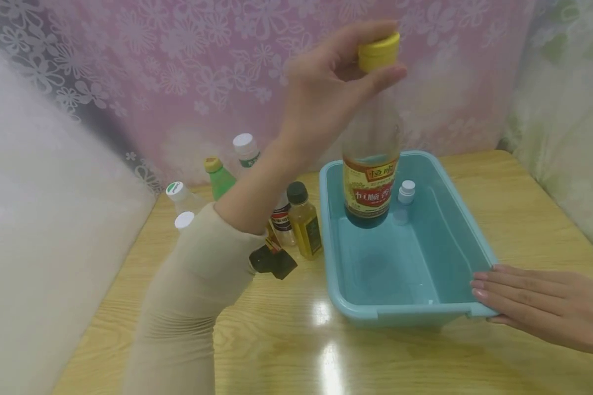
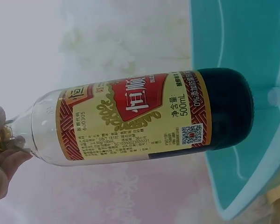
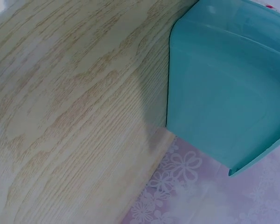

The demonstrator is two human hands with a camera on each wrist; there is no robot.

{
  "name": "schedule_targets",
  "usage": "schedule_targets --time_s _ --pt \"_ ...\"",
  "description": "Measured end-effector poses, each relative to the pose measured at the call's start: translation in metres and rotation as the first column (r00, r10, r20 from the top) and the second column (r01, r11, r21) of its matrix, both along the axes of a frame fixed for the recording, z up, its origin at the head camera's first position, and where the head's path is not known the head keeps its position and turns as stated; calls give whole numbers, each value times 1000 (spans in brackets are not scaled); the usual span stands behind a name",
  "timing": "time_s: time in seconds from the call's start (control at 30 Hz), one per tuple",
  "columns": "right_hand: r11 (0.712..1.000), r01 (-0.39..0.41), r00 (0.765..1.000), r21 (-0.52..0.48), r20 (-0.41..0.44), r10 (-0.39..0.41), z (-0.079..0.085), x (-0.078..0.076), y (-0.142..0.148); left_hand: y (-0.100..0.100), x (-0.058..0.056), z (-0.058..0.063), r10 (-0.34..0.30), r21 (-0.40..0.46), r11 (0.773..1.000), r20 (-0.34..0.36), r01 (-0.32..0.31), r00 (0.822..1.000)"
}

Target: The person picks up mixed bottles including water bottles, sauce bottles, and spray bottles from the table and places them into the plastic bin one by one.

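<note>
A glass vinegar bottle [image 1: 370,186] with a yellow cap [image 1: 379,52], a red-and-cream label and dark liquid hangs upright over a light-blue plastic bin [image 1: 410,308]. My left hand [image 1: 321,93] pinches it by the cap and neck; in the left wrist view the fingers close round the neck of the bottle [image 2: 130,116]. My right hand [image 1: 548,304] rests with straight fingers on the bin's front right corner. The right wrist view shows the bin's side [image 3: 219,102], with the right hand itself out of sight. A small white-capped clear bottle [image 1: 405,200] stands inside the bin.
Left of the bin stand a yellow oil bottle [image 1: 306,230] with a dark cap, a green bottle [image 1: 221,178] and several white-capped clear bottles [image 1: 247,148], partly behind my left arm. Wooden tabletop [image 1: 277,340] lies in front. A pink floral curtain [image 1: 202,71] hangs behind.
</note>
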State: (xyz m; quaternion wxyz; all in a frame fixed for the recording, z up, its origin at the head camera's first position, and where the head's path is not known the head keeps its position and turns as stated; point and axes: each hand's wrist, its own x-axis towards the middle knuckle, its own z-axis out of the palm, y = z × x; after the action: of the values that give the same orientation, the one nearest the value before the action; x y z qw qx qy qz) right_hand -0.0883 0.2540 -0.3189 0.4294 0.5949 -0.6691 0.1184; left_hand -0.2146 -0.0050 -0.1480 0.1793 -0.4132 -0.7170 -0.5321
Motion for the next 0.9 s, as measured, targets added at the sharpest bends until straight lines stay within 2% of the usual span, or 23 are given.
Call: schedule_targets --time_s 0.07,0.17,0.3,0.47,0.6,0.67,0.83,0.9 --pt "1000 16 1000 6 -6 -16 0 0 1 6 -1 -2 19 -16 1000 70 -18 997" --pt "1000 19 1000 12 3 -19 -1 0 2 12 1 -3 62 -62 997 196 -51 979" --pt "1000 4 1000 8 12 -4 -3 1 3 20 -8 -9 74 -130 991 277 -38 958" --pt "1000 1 1000 7 6 -1 -2 2 1 27 -26 -22 69 -204 979 342 3 937" --pt "1000 -11 1000 -5 1 11 -1 2 1 31 -43 -34 89 -255 967 353 4 931" --pt "1000 -11 1000 -6 -3 11 -2 2 1 32 -50 -39 106 -302 953 346 3 932" --pt "1000 3 1000 7 5 -3 -2 4 3 37 -59 -51 136 -427 904 313 12 940" --pt "1000 18 1000 11 5 -18 -1 5 3 39 -60 -57 128 -441 897 316 26 940"
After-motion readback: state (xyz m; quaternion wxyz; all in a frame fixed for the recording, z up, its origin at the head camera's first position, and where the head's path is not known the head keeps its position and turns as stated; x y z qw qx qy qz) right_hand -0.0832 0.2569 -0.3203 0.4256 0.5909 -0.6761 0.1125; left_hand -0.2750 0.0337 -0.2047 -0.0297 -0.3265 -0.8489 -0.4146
